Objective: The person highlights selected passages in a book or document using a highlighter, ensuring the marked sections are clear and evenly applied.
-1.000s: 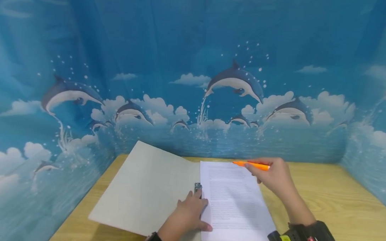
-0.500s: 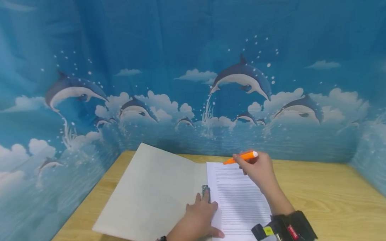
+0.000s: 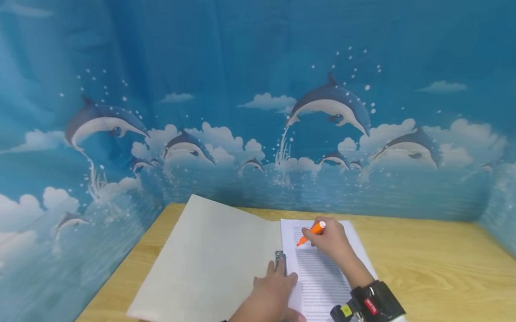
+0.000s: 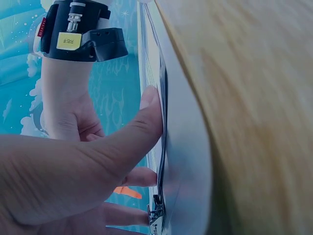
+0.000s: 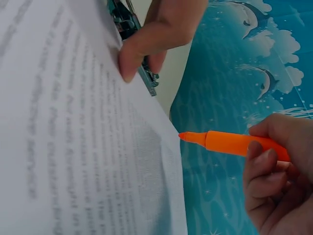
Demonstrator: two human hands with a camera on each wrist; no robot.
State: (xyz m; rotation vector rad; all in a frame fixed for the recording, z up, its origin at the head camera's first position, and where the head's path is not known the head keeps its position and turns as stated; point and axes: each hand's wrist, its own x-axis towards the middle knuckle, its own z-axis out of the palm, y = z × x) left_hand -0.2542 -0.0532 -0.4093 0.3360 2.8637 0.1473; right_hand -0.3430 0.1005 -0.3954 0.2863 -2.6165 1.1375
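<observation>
My right hand (image 3: 330, 237) pinches an orange highlighter (image 3: 311, 234), uncapped end pointing down at the upper left part of the printed page (image 3: 322, 272). In the right wrist view the highlighter (image 5: 230, 142) has its orange tip right at the sheet's edge. My left hand (image 3: 270, 291) lies along the page's left margin with fingers spread, fingertips at the metal clip (image 3: 280, 256) and thumb on the paper. Seen from the left wrist, the thumb (image 4: 146, 112) rests on the stack of sheets. The pages sit in an opened folder (image 3: 207, 258).
The folder's cover spreads left over the wooden table (image 3: 442, 262). A curtain (image 3: 242, 132) printed with dolphins hangs behind and at the sides. A black wrist-worn camera mount (image 3: 372, 305) overlaps the lower right of the page.
My right hand has moved left and down from the page's top edge, tilting the highlighter more upright with its tip down. The left hand keeps its place by the clip. The view has shifted slightly.
</observation>
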